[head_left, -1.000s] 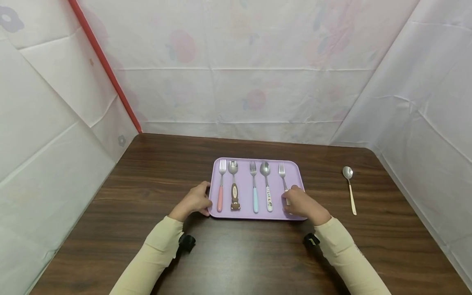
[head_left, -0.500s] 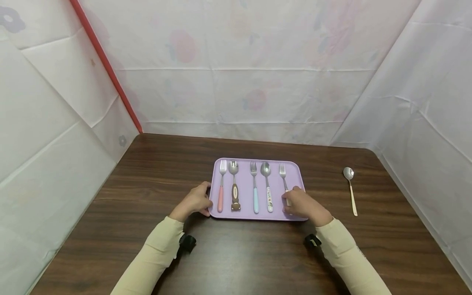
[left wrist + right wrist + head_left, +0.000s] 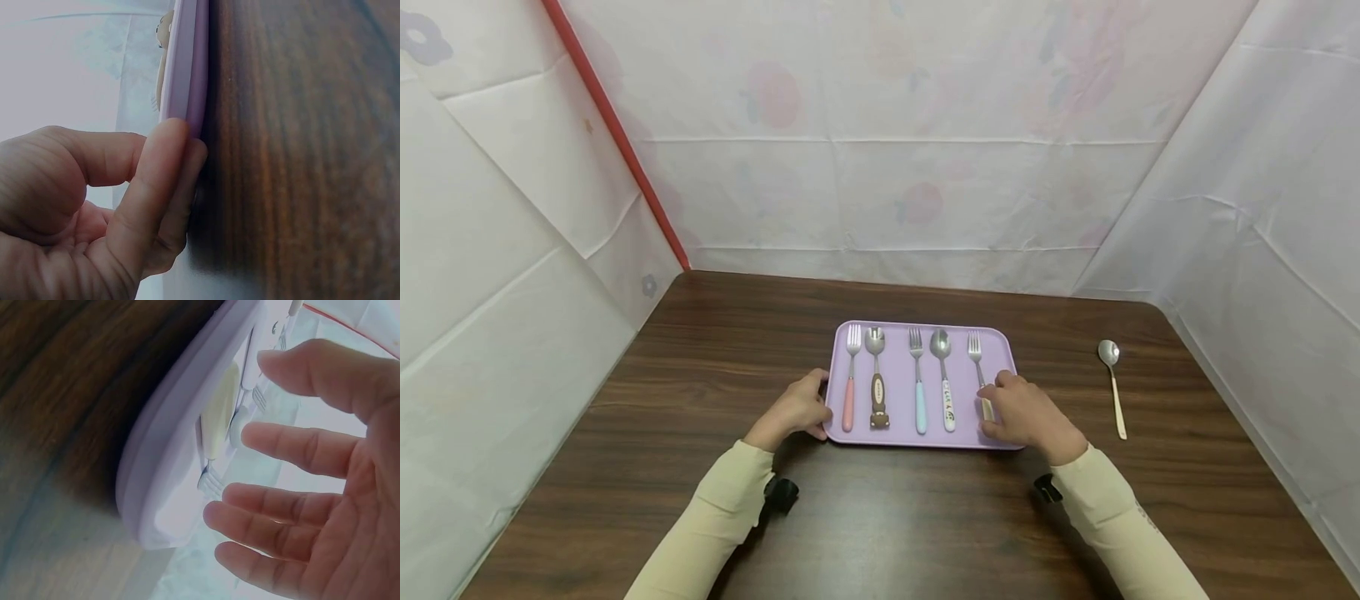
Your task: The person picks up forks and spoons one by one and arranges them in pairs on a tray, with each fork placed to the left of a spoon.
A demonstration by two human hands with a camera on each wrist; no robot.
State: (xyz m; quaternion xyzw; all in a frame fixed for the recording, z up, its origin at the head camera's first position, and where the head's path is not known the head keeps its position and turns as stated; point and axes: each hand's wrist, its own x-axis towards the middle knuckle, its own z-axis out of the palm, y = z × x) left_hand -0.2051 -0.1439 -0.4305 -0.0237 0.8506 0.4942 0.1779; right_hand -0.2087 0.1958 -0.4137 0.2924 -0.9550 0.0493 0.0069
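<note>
A lilac tray (image 3: 895,392) lies on the table with a row of forks and spoons on it. At its front left corner my left hand (image 3: 797,407) holds the tray's edge; the left wrist view shows fingertips against the purple rim (image 3: 181,75). Over the tray's right side is my right hand (image 3: 1026,415), beside a fork (image 3: 974,346) with a cream handle (image 3: 219,412). In the right wrist view, the fingers of the right hand (image 3: 312,487) are spread, holding nothing, apart from that handle.
Also on the tray are a pink-handled fork (image 3: 849,400), a brown bear-handled spoon (image 3: 877,392), a blue-handled fork (image 3: 920,404) and a white patterned spoon (image 3: 947,400). A cream-handled spoon (image 3: 1115,392) lies on the table (image 3: 880,517) to the right. White sheets hang around.
My right hand has let go of the cream-handled fork and moved slightly up and right, its fingers opening. The left hand and the tray stay where they were.
</note>
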